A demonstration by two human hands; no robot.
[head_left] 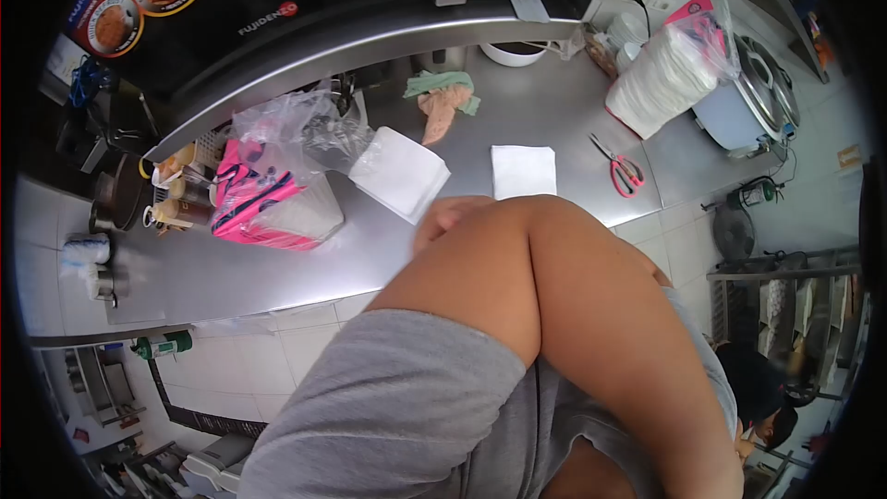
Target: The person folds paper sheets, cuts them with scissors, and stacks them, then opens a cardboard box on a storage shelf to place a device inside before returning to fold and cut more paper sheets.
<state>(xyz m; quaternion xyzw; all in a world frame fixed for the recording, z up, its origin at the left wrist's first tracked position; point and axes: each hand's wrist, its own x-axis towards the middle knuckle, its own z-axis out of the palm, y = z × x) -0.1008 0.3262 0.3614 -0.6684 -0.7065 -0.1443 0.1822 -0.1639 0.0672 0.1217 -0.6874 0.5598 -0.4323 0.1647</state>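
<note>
My left arm is bent sharply across the front of the view, its forearm running down to the lower right; the hand itself is outside the frame. Behind that elbow, my right hand (451, 220) shows in part, blurred at the counter's front, and its fingers are not clear. Closest to it lies a stack of white paper napkins (399, 173), partly in clear plastic. Another white napkin stack (524, 171) is just beyond the elbow. Scissors (617, 166) with red-and-black handles rest to its right.
A pink-and-clear napkin pack (277, 194) stands left on the steel counter (305, 273); a second napkin pack (665, 74) is at the right. Crumpled green and peach cloths (443, 100) lie behind. A black microwave (333, 0) sits above. Another person (753, 393) is at lower right.
</note>
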